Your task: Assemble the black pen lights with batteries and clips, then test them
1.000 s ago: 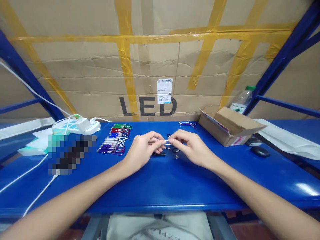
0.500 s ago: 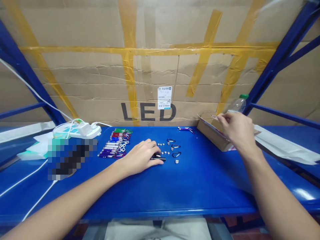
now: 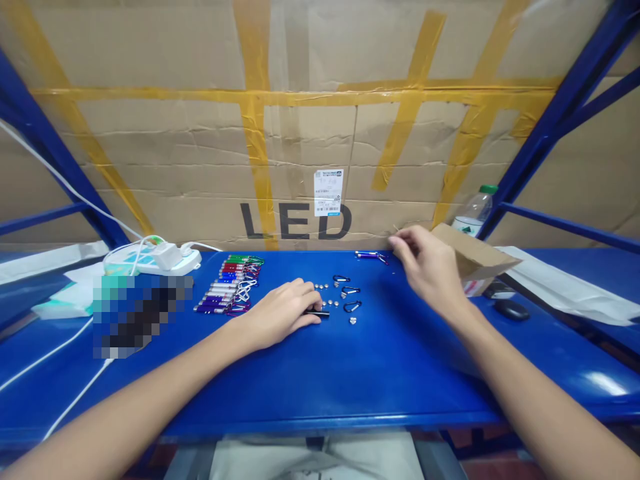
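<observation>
My left hand point(image 3: 280, 312) lies on the blue table point(image 3: 350, 373) with its fingers curled over a small black flashlight tube point(image 3: 320, 313). Just right of it lie several button batteries point(image 3: 325, 287), three small carabiners point(image 3: 351, 298) and a tiny cap point(image 3: 353, 321). My right hand point(image 3: 429, 268) hovers above the table in front of an open cardboard box point(image 3: 480, 257). Its fingertips are pinched together near a purple keychain flashlight point(image 3: 370, 255). What they hold, if anything, is too small to see.
Several coloured keychain flashlights point(image 3: 231, 283) lie in a row left of my left hand. A white power strip point(image 3: 153, 259) with cables sits at the back left. A plastic bottle point(image 3: 473, 210), a black mouse point(image 3: 510, 309) and a white plastic bag point(image 3: 565, 287) are on the right. A taped cardboard wall stands behind.
Both hands first worked together at the table's middle. My right hand then reached to the cardboard box and has now drawn back left from it. My left hand settled onto the black tube.
</observation>
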Demonstrator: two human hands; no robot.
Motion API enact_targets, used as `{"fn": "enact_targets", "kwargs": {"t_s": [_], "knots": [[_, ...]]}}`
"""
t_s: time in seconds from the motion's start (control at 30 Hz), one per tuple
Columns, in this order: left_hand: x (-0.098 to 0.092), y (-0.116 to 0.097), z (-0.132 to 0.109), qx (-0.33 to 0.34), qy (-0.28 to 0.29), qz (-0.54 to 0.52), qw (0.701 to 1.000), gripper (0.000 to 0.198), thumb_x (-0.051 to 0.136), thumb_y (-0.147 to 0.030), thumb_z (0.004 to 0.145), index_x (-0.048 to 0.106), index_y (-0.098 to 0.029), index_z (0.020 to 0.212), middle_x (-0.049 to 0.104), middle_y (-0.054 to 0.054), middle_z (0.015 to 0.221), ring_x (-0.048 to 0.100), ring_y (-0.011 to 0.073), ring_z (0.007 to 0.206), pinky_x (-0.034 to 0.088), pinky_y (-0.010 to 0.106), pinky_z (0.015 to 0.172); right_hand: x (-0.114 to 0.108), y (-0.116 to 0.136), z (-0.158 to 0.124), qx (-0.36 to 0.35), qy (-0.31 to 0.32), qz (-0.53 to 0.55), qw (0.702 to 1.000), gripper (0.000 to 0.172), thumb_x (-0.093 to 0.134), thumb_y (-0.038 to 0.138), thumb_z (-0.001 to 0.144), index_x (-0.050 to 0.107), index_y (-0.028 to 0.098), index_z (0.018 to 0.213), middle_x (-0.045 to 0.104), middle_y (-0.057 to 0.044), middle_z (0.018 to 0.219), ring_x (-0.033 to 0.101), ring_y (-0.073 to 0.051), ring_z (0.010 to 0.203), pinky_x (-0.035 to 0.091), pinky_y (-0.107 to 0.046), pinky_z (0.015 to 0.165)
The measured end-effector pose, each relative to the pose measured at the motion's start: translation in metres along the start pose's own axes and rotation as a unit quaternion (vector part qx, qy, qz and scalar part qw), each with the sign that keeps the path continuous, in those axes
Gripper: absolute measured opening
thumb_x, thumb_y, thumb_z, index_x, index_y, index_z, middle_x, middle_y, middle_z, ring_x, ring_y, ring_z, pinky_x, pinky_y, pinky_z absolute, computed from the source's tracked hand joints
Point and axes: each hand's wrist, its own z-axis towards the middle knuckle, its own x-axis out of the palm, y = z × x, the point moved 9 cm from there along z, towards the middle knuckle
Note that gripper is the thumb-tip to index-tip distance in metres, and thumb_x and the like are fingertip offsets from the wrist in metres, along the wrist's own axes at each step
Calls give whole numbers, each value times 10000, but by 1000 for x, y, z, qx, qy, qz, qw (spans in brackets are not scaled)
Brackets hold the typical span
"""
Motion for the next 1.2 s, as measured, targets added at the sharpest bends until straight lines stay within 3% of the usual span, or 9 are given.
{"fn": "enact_targets", "kwargs": {"t_s": [0.13, 0.27, 0.43, 0.6, 0.73, 0.8, 1.0, 1.2], "knots": [[4, -4, 0, 29, 0, 15, 999, 209, 593, -358, 1087, 688, -187, 1157, 712, 78, 1155, 593, 271, 1068, 476, 384, 918, 37, 28, -20, 12, 100, 153, 983, 162, 609, 393, 1052, 641, 239, 1013, 712, -42, 907, 648, -226, 835, 492, -345, 758], [6, -7, -1, 45, -1, 32, 998, 240, 536, -345, 1113, 702, -191, 1194, 701, 99, 1198, 585, 276, 1095, 473, 397, 953, 66, 41, -36, 17, 197, 293, 935, 152, 652, 397, 1030, 637, 248, 1053, 725, -50, 1023, 678, -226, 930, 549, -372, 865], [0, -6, -1, -2, -13, -54, 998, 188, 537, -327, 1115, 667, -192, 1137, 707, 75, 1095, 595, 251, 1047, 493, 372, 917, 83, 42, -48, 75, 268, 397, 875, 207, 689, 427, 1010, 634, 229, 1033, 719, -34, 939, 677, -194, 814, 558, -327, 736], [-8, 2, 0, -68, -71, -171, 980, 178, 591, -353, 1086, 652, -224, 1192, 711, 41, 1104, 646, 206, 991, 523, 345, 902, 75, 46, -45, 49, 245, 388, 887, 197, 728, 400, 987, 666, 212, 981, 665, -12, 893, 628, -173, 807, 534, -307, 749], [-14, 4, 2, -75, -118, -210, 968, 173, 639, -346, 1061, 665, -221, 1178, 745, 30, 1089, 660, 194, 927, 529, 337, 877, 78, 48, -50, 58, 272, 405, 871, 189, 768, 377, 958, 695, 208, 1001, 712, -25, 932, 667, -187, 828, 557, -320, 764], [-17, 4, 1, -70, -133, -213, 965, 180, 647, -347, 1059, 675, -220, 1183, 752, 28, 1072, 658, 198, 934, 526, 337, 884, 77, 48, -52, 57, 273, 398, 874, 182, 775, 375, 957, 714, 212, 1011, 734, -28, 943, 685, -194, 827, 563, -323, 765], [-19, 5, 0, -59, -150, -196, 967, 205, 645, -335, 1062, 696, -208, 1214, 768, 40, 1080, 652, 207, 951, 526, 340, 890, 64, 55, -49, -40, 229, 287, 929, 146, 744, 379, 1000, 751, 234, 981, 778, -23, 935, 709, -203, 836, 548, -326, 813], [-24, 1, 0, -34, -165, -148, 975, 224, 602, -334, 1089, 726, -202, 1220, 777, 61, 1110, 642, 228, 1010, 513, 369, 940, 60, 60, -50, -75, 230, 260, 935, 130, 637, 335, 1071, 735, 249, 1076, 790, -36, 1011, 738, -203, 860, 571, -326, 840]]}}
